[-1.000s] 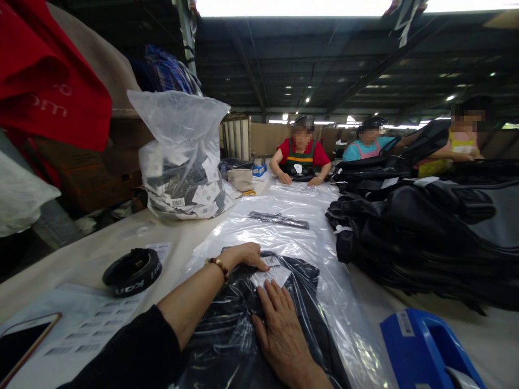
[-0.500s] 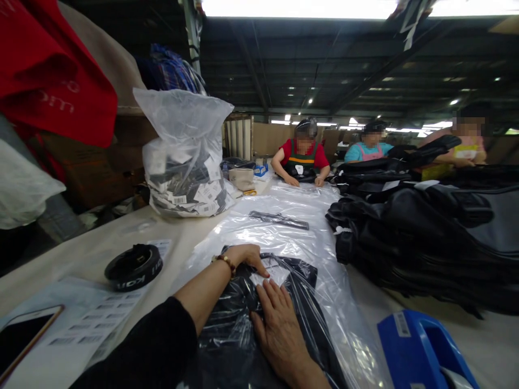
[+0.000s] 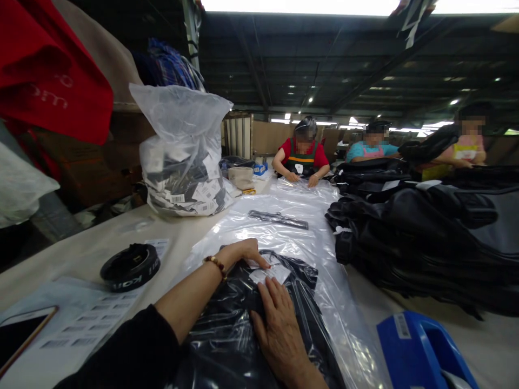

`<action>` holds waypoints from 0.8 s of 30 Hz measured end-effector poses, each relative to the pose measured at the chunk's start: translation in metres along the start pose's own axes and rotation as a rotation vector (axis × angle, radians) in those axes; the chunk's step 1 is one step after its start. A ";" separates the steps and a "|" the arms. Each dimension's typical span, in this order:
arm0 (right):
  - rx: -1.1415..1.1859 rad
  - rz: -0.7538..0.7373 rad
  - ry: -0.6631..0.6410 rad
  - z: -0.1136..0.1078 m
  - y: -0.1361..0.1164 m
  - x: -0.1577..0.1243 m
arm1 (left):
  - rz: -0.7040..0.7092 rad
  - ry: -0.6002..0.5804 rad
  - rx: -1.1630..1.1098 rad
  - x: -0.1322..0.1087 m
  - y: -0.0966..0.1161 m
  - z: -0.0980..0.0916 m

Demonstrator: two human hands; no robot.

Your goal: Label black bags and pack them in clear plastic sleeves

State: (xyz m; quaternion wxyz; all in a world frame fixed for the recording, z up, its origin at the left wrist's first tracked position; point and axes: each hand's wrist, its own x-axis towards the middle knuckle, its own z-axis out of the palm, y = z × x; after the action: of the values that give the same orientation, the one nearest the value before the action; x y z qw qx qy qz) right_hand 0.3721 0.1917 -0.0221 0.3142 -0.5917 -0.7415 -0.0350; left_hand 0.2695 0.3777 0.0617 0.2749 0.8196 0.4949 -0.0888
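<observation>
A black garment or bag (image 3: 227, 324) lies folded inside a clear plastic bag (image 3: 320, 302) in front of me. White paper tags (image 3: 278, 273) show near its upper end. My right hand (image 3: 279, 324) rests flat on the plastic below the tags, fingers spread. My left hand (image 3: 247, 253), with a beaded bracelet on the wrist, arches over the upper left of the black item. One finger stretches out to the tags; its remaining fingers are mostly hidden.
Left stand a plastic sack of tags (image 3: 182, 173), a roll of black tape (image 3: 130, 267), label sheets (image 3: 89, 319) and a phone (image 3: 24, 335). Black bags (image 3: 417, 237) are piled at right, behind a blue tape dispenser (image 3: 421, 351). Co-workers (image 3: 302, 154) sit across the table.
My left hand and forearm have shifted slightly left and up. My right hand stays nearly in place. Across the table, a co-worker's hands have moved over the plastic.
</observation>
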 end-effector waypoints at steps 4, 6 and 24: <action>-0.021 -0.023 0.034 0.002 0.003 -0.002 | -0.047 0.042 0.078 -0.004 0.011 -0.004; -0.038 -0.019 0.055 0.002 0.004 -0.002 | -0.082 0.068 0.111 -0.009 0.014 -0.004; -0.116 0.031 0.061 0.005 0.011 0.000 | -0.259 0.185 0.030 -0.031 0.018 0.012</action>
State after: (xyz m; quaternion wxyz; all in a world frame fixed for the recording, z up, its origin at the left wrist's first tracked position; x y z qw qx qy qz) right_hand 0.3797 0.1973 -0.0301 0.3026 -0.6189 -0.7191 -0.0911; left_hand 0.2711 0.3406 0.0709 0.2018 0.7576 0.6184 -0.0550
